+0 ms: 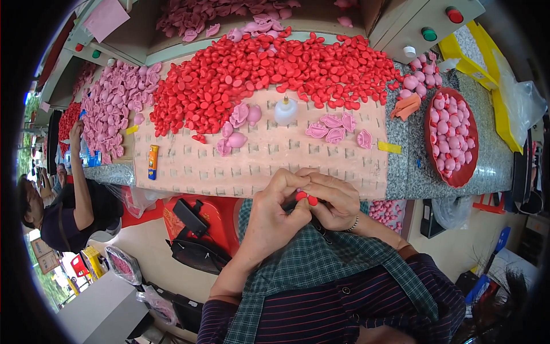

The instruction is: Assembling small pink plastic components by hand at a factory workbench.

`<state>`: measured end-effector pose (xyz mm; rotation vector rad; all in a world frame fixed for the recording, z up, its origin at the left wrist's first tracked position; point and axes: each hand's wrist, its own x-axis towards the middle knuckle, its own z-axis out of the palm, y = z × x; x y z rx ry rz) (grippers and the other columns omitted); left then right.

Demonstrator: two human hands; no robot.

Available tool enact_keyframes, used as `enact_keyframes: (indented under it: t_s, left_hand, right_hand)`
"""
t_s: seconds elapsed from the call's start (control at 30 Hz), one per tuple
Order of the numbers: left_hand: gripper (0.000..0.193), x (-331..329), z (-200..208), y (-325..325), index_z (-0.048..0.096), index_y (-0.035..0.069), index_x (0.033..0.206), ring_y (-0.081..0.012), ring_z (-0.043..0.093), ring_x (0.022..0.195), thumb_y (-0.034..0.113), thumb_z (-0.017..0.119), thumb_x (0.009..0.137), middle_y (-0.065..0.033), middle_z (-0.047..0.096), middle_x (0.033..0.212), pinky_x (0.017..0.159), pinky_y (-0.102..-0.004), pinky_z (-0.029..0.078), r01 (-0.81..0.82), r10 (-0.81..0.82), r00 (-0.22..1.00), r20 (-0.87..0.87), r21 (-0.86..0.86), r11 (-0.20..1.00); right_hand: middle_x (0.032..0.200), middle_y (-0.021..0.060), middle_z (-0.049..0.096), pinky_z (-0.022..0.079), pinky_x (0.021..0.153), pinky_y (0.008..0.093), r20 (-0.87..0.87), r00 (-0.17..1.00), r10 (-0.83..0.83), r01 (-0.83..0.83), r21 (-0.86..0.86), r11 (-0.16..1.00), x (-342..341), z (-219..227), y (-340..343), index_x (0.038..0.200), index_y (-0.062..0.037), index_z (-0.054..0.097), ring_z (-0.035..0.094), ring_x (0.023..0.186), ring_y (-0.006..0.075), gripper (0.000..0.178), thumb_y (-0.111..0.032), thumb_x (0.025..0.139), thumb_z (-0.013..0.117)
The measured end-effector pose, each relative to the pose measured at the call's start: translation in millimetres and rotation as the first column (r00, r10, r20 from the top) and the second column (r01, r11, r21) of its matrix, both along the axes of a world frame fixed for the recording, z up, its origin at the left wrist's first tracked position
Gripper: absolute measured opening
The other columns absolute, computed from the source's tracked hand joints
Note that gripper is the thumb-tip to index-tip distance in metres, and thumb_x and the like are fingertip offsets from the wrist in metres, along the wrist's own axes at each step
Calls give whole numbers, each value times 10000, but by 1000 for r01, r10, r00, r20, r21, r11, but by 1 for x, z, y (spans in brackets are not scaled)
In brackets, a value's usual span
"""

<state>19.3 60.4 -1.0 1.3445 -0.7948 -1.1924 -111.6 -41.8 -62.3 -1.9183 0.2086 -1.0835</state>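
Note:
In front of my chest, both hands meet around a small red rounded piece [306, 198] with a bit of pink beside it. My left hand [278, 207] pinches it between thumb and fingers. From the other side my right hand [334, 199] closes on it, fingers curled; much of the piece is hidden. Past my hands, several pink shell-like pieces [334, 134] lie on the pink patterned mat [275, 172]. To their left are pink rounded pieces [236, 140] and a small white bottle [285, 112] with a thin metal tip.
A large heap of red pieces [229, 74] covers the mat's far side. Pink parts [117, 103] pile up at left, near a yellow-and-blue tube [153, 162]. At right stands a red basket [458, 182] of pink balls. A co-worker [63, 200] sits at left.

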Motion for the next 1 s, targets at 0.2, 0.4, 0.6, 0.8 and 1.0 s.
enact_keyframes:
  t_s: [0.2, 0.4, 0.6, 0.8, 1.0]
  left_hand:
    - [268, -3, -5, -1, 495, -24, 1093, -109, 629, 982, -92, 580, 848, -118, 686, 1029, 867, -280, 530, -67, 69, 996, 47, -49, 997]
    - [289, -2, -1, -2, 478, -13, 1093, -126, 600, 1050, -127, 556, 839, -149, 634, 1179, 899, -273, 504, -39, 39, 999, 19, -19, 999]
    - [268, -2, -2, -2, 490, -12, 1057, -116, 637, 979, -95, 581, 819, -124, 690, 1029, 871, -282, 531, -74, 74, 997, 26, -13, 997]
    - [270, -1, -3, -1, 493, -7, 1048, -109, 645, 948, -88, 587, 809, -109, 701, 959, 850, -277, 536, -66, 66, 997, 49, 3, 998]
    - [265, -1, -5, 0, 494, -8, 1044, -106, 648, 934, -84, 587, 807, -110, 703, 942, 839, -271, 535, -70, 70, 994, 80, -9, 998]
  right_hand:
    - [1001, 238, 683, 572, 794, 385, -13, 1000, -11, 11, -17, 1000, -1, 0, 0, 1017, 48, 672, 709, 882, 328, 290, 40, 736, 742]
    - [1000, 231, 684, 574, 786, 379, 8, 1000, 3, -3, -3, 1000, 1, 2, 0, 1019, 49, 670, 708, 879, 324, 293, 51, 734, 738]
    - [1002, 231, 684, 575, 784, 380, 6, 1000, 20, -20, 2, 1000, 1, 4, -1, 1023, 52, 669, 707, 882, 323, 285, 52, 745, 730]
    - [1013, 228, 684, 574, 786, 378, 1, 1000, 9, -9, -9, 1000, 0, 1, 0, 1027, 48, 670, 706, 890, 322, 286, 43, 748, 732]
    - [1019, 227, 685, 572, 794, 380, -3, 1000, 23, -23, 7, 1000, 0, 0, 0, 1031, 43, 673, 705, 902, 322, 291, 38, 746, 735]
